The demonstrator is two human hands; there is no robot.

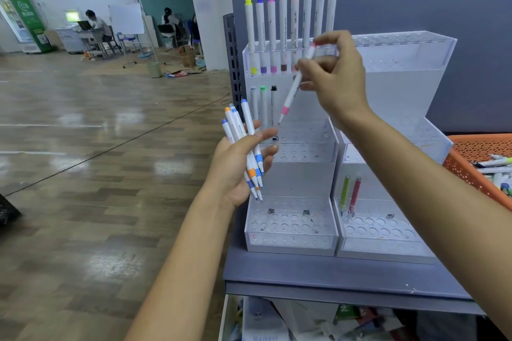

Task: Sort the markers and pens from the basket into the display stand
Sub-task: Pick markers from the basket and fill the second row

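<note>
Display stand [302, 177], clear acrylic in stepped tiers, lets every cap colour show. Beside it on the right, the orange basket [465, 171] holds unsorted pens [496, 166]. The left hand [235, 171] grips a bundle of blue and orange markers [247, 119], likely as ready stock; the right hand [338, 83] pinches a pink marker [290, 97], tip down, aimed beside the black marker [274, 102] in the second tier.

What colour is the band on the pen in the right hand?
Pink; the head view shows the pen clearly.
</note>
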